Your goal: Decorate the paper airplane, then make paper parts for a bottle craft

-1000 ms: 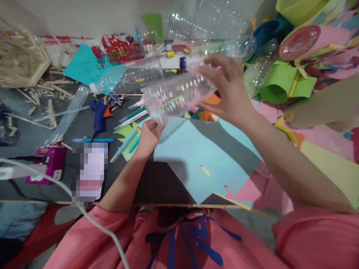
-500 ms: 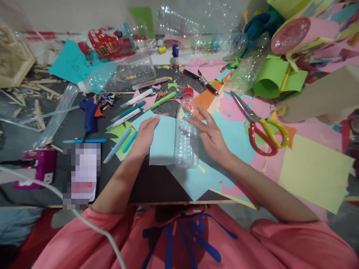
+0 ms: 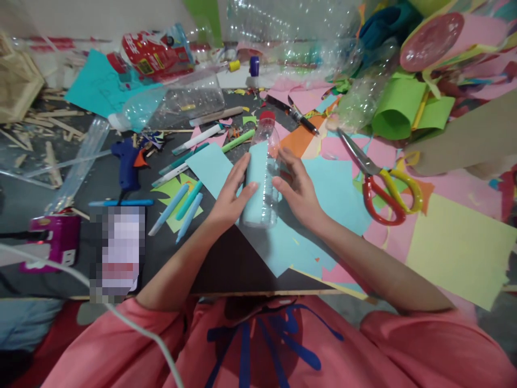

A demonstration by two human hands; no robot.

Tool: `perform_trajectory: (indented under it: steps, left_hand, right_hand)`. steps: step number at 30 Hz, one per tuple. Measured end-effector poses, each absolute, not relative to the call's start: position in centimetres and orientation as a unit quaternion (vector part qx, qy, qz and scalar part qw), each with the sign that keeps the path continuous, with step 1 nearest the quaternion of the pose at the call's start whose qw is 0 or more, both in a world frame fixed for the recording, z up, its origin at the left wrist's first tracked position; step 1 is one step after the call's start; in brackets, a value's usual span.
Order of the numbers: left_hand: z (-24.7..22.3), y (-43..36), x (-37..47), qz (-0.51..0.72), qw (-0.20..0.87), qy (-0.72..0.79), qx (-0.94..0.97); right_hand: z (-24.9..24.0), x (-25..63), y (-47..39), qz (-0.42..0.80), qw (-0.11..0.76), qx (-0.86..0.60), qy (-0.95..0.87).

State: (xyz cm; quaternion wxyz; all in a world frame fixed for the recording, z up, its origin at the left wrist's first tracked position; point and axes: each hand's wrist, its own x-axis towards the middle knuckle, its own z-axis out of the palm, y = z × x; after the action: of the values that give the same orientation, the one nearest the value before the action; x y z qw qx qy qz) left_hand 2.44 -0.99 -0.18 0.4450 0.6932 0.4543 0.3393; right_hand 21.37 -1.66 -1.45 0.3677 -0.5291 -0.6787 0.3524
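Forearms: we reach in from the near edge of the table, our left forearm [image 3: 177, 264] angled inward and our right forearm [image 3: 371, 258] slanting in from the other side, so both hands meet around the clear bottle [image 3: 264, 199]
Blurred phone [image 3: 123, 248]: near the table's edge, to the left of the clear bottle
Left hand [image 3: 233, 196]: our fingers point away from us along the bottle's left side, thumb parted from them and its tip over the plastic
Right hand [image 3: 302, 196]: our wrist is bent inward, fingers curved towards the bottle's right side, thumb apart below them and its tip at the plastic
Grip: both our hands are loosely open, with the bottle between them and neither hand closed round it
Clear bottle: lying between our palms, red cap [image 3: 267, 116] pointing away from us; pale blue paper shows along its left part, but we cannot tell how it is joined
Scissors [image 3: 371, 167]: right of the bottle, red and yellow handles nearer us
Blue glue gun [image 3: 128, 166]: well to the bottle's left
Black pen [image 3: 302, 122]: beyond our right hand, to the right of the red cap
Red-labelled bottle [image 3: 155, 54]: farther back, left of the clear bottle
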Motion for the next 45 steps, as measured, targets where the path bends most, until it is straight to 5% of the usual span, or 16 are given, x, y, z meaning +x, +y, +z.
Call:
perform_trajectory:
  steps: [7,30,45]
  left_hand:
    - [-0.8,-1.1,2.2,0.336,0.363,0.442,0.748]
    - [-0.4,-1.2,2.1,0.331,0.349,0.47,0.74]
    - [-0.2,-1.3,2.0,0.326,0.327,0.474,0.75]
  right_hand:
    - [-0.9,21.0,-2.9,0.338,0.42,-0.523,-0.66]
    - [-1.7,21.8,-2.5,0.361,0.475,-0.461,-0.658]
    - [-1.1,21.9,-2.4,0.37,0.411,-0.48,-0.681]
